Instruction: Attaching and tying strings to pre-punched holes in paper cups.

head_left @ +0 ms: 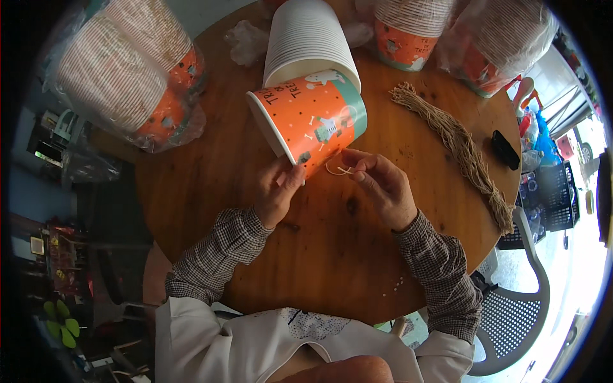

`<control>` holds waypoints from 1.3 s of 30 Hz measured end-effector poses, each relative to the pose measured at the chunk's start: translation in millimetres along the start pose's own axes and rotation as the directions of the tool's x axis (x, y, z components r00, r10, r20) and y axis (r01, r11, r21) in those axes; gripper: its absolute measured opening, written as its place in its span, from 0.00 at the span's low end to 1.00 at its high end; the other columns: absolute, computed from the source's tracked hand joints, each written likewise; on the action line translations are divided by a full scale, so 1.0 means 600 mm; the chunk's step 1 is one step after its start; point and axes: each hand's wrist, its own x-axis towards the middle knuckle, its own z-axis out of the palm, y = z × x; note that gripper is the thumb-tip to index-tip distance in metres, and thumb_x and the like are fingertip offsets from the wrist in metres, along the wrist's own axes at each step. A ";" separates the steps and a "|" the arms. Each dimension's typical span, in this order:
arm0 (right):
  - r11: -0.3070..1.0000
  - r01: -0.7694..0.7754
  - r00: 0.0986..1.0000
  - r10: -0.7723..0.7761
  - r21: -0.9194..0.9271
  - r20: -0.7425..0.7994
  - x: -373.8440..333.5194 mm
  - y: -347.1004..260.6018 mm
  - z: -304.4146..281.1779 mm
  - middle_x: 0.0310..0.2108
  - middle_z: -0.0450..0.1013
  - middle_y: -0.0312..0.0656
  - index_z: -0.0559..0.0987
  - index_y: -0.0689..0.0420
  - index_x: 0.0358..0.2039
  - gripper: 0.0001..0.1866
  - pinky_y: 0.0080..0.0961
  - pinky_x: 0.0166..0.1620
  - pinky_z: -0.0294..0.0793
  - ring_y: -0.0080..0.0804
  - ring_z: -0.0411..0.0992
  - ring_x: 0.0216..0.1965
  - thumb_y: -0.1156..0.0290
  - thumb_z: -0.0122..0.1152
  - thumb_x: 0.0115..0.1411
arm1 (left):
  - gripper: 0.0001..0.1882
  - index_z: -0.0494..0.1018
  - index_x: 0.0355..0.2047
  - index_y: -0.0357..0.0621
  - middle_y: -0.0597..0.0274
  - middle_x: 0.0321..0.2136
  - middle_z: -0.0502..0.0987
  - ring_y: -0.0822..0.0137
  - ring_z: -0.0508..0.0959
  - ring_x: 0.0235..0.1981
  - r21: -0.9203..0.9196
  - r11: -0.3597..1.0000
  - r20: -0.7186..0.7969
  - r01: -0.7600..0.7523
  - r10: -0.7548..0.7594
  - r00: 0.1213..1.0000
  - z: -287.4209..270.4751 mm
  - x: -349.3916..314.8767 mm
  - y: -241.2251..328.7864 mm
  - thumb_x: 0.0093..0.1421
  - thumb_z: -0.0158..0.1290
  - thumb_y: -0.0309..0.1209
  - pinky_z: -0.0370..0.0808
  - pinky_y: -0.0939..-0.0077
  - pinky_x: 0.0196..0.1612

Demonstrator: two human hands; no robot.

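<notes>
An orange paper bucket (325,118) with a green base band and cartoon prints lies tilted on its side, its white rim toward the left. My left hand (278,190) is closed on the lower part of that rim, thumb on the outside. Close to the bucket's lower side, my right hand (382,185) pinches a thin, pale cord (333,172), which forms a small loop by the wall. Whether the cord passes through the wall is too small to tell. Just behind the bucket, a nested stack of white paper buckets (310,38) lies with its open end toward me.
A bundle of tan twine (456,143) stretches across the right of the round wooden table (306,268), beside a small black object (506,150). Plastic-wrapped bucket stacks stand at the left (115,76) and back right (504,45). A grey chair (517,316) is at the right.
</notes>
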 end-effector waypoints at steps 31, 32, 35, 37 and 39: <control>0.973 0.013 0.989 -0.046 -0.231 -0.142 -0.024 -0.020 0.059 0.39 0.69 0.42 0.72 0.62 0.36 0.05 0.21 0.41 0.75 0.28 0.73 0.38 0.77 0.56 0.61 | 0.10 0.71 0.39 0.36 0.68 0.30 0.72 0.78 0.70 0.31 -0.141 0.990 -0.042 0.032 -0.038 0.998 0.037 -0.015 0.035 0.66 0.49 0.32 0.69 0.82 0.37; 0.973 0.011 0.989 -0.045 -0.230 -0.142 -0.025 -0.022 0.058 0.39 0.69 0.42 0.72 0.62 0.36 0.05 0.21 0.41 0.75 0.28 0.73 0.38 0.77 0.56 0.61 | 0.10 0.71 0.39 0.36 0.68 0.30 0.72 0.78 0.70 0.31 -0.138 0.990 -0.031 0.025 -0.030 0.999 0.038 -0.016 0.035 0.66 0.49 0.32 0.69 0.82 0.37; 0.962 -0.025 0.991 -0.011 -0.271 -0.132 -0.026 -0.023 0.056 0.39 0.68 0.42 0.72 0.63 0.36 0.05 0.22 0.41 0.75 0.28 0.73 0.37 0.76 0.56 0.60 | 0.10 0.70 0.39 0.36 0.68 0.29 0.72 0.78 0.70 0.31 -0.116 0.993 -0.029 0.026 -0.030 0.999 0.040 -0.018 0.035 0.66 0.49 0.32 0.69 0.82 0.36; 0.965 -0.016 0.990 -0.021 -0.262 -0.141 -0.026 -0.023 0.057 0.38 0.67 0.42 0.72 0.63 0.36 0.05 0.22 0.40 0.76 0.28 0.72 0.36 0.76 0.57 0.60 | 0.10 0.71 0.39 0.36 0.68 0.29 0.72 0.78 0.70 0.30 -0.095 0.995 -0.016 0.033 -0.035 0.999 0.037 -0.020 0.035 0.66 0.48 0.32 0.69 0.82 0.36; 0.967 -0.011 0.989 -0.028 -0.256 -0.148 -0.025 -0.022 0.057 0.38 0.67 0.42 0.72 0.63 0.35 0.06 0.22 0.40 0.76 0.28 0.72 0.36 0.76 0.57 0.60 | 0.10 0.71 0.39 0.36 0.68 0.29 0.72 0.78 0.70 0.30 -0.073 0.996 -0.002 0.041 -0.041 0.999 0.034 -0.019 0.033 0.66 0.48 0.32 0.69 0.82 0.36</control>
